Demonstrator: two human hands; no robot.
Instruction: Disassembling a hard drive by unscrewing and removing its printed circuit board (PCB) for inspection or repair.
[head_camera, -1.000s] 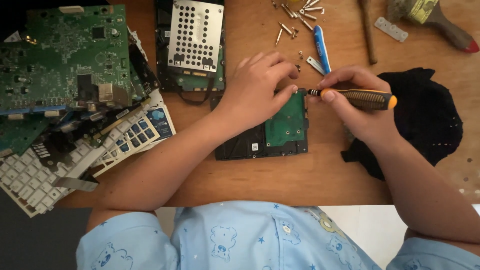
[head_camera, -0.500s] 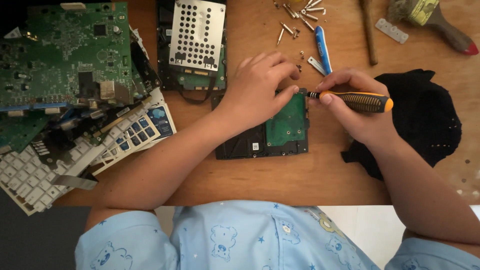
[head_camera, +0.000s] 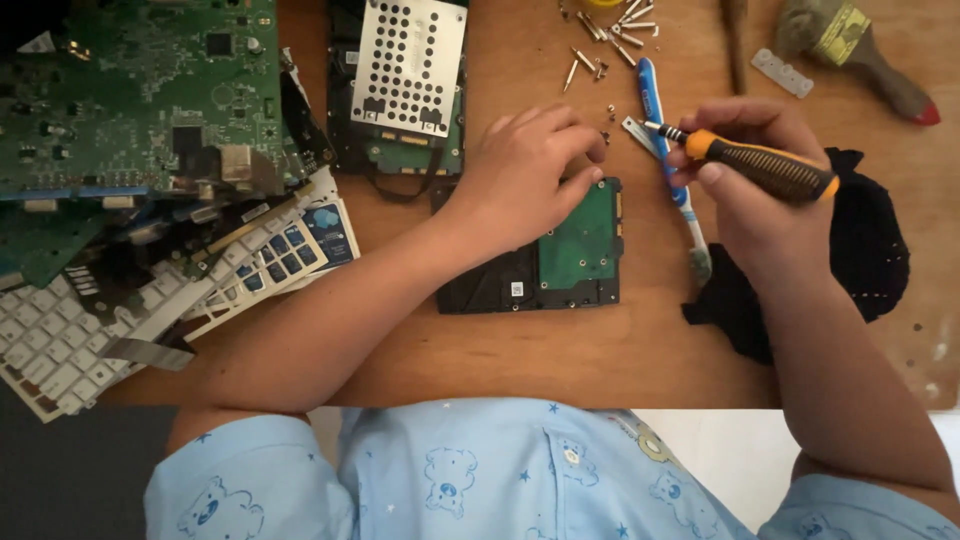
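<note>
Nearby, loose screws (head_camera: 600, 40), toothbrush (head_camera: 672, 170) beside hard drive (head_camera: 560, 250), black cloth (head_camera: 870, 250)

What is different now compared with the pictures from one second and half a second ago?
The right hand has lifted the screwdriver off the hard drive and drawn it to the right; its tip now hangs over the blue toothbrush, not at the drive's top right corner. The left hand stays on the drive. The circuit boards, keyboard and loose screws lie as before.
</note>
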